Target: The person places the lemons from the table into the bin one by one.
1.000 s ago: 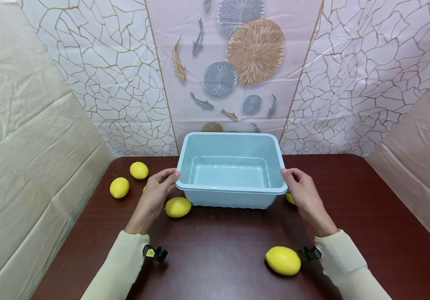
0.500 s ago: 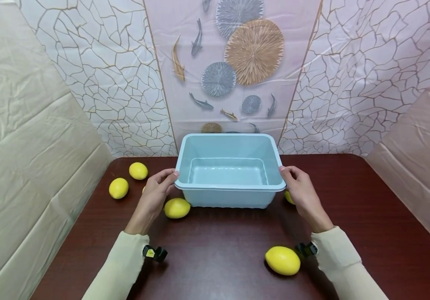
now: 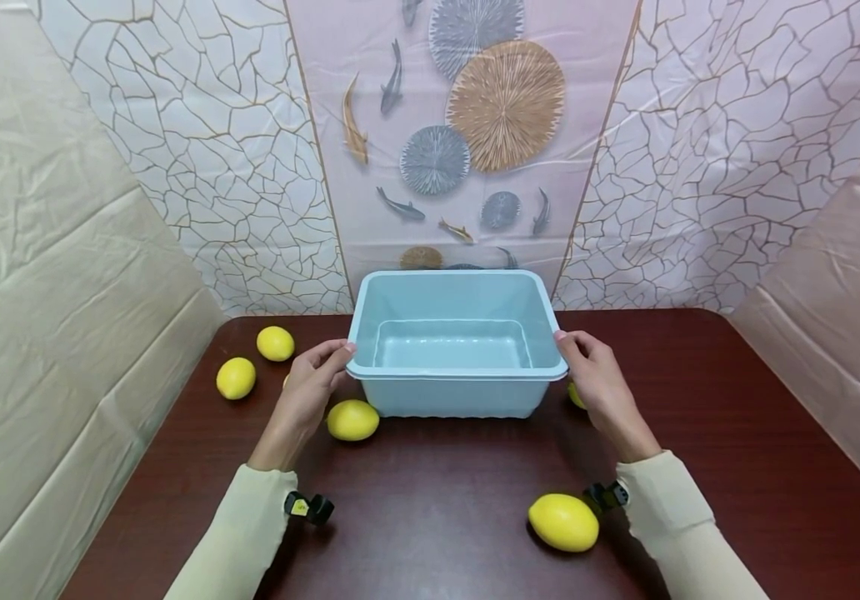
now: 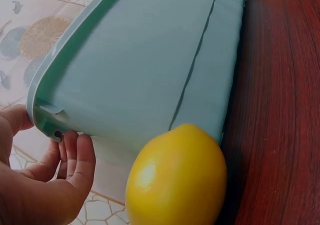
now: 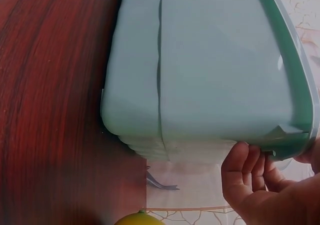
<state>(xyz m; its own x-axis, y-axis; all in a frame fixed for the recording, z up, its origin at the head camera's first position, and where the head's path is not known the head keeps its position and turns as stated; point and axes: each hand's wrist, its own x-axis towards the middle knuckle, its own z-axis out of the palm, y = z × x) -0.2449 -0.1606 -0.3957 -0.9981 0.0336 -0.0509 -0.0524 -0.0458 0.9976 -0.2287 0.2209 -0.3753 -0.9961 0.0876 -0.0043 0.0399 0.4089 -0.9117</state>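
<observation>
The left hand pinches the blue tub at eight o'clock, the right hand at four. It sits at twelve on the bench. A yellow tag is too small to read.

Arms stretched forward, well apart, left hand pinching, right hand pinching, thumbs opposite curled fingers

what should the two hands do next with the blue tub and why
Probably release the tub once it sits firmly: the left hand and right hand both hold its rim, it looks set on, or just above, the table, and the lemons in view lie outside it.
</observation>
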